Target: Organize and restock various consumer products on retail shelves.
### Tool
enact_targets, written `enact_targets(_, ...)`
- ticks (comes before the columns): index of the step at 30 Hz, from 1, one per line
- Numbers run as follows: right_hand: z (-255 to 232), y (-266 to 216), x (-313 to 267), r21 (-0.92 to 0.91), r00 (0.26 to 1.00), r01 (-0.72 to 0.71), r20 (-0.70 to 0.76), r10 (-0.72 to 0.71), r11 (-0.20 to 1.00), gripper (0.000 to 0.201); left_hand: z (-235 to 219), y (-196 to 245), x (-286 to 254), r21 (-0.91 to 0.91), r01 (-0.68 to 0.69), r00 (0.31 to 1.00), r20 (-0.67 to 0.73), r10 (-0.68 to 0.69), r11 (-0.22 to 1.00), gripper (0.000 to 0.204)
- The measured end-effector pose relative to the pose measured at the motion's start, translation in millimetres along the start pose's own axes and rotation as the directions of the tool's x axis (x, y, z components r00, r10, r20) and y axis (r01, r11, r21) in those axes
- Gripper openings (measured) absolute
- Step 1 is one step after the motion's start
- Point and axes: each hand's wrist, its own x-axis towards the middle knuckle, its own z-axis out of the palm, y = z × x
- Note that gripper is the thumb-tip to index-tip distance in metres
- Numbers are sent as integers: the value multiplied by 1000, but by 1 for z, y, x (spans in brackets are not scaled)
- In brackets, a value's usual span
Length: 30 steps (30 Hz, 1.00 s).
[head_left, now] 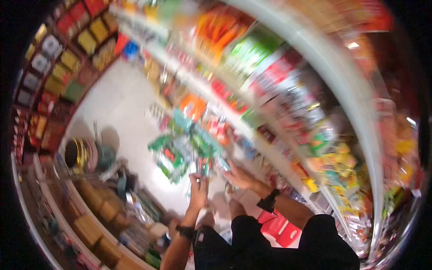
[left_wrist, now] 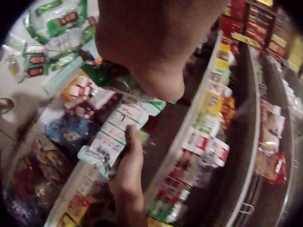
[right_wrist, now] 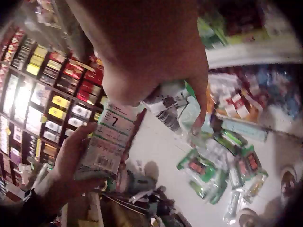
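Note:
Over the floor in the head view, my left hand [head_left: 198, 191] grips a flat white-and-green packet, and to its right my right hand [head_left: 241, 177] holds a similar one [head_left: 222, 164]. From the right wrist, the left hand's packet [right_wrist: 108, 137] shows a printed label, a "7" and a barcode, thumb along its edge. Partly covered by my right fingers is the right hand's packet [right_wrist: 166, 106], its grey print visible. The left wrist view shows the label side of that packet [left_wrist: 116, 127], with the right thumb lying on it. Green-and-clear packets [head_left: 168, 157] lie heaped on the floor in front.
Tall shelves [head_left: 297, 96] of bagged goods run along the right. A red plastic stool [head_left: 283, 227] stands beside my legs. To the left are a round container [head_left: 85, 155] and low shelves with cardboard boxes [head_left: 90, 229]. Boxed goods [head_left: 58, 63] line the far wall.

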Motion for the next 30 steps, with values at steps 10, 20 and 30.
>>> enact_targets(10, -287, -300, -190, -266, 972, 193, -77, -221, 944, 50, 2, 461, -119, 106, -798, 595, 295, 748, 593, 37)
enact_targets(20, -481, -533, -383, -774, 759, -200, -511, -404, 601, 47, 69, 776, -168, 171, -985, 20, 299, 954, -33, 45)
enact_targets(30, -641, -540, -340, -810, 809, -587, -587, -14, 9, 23, 292, 831, -108, 555, -819, 303, 633, 712, -145, 65)
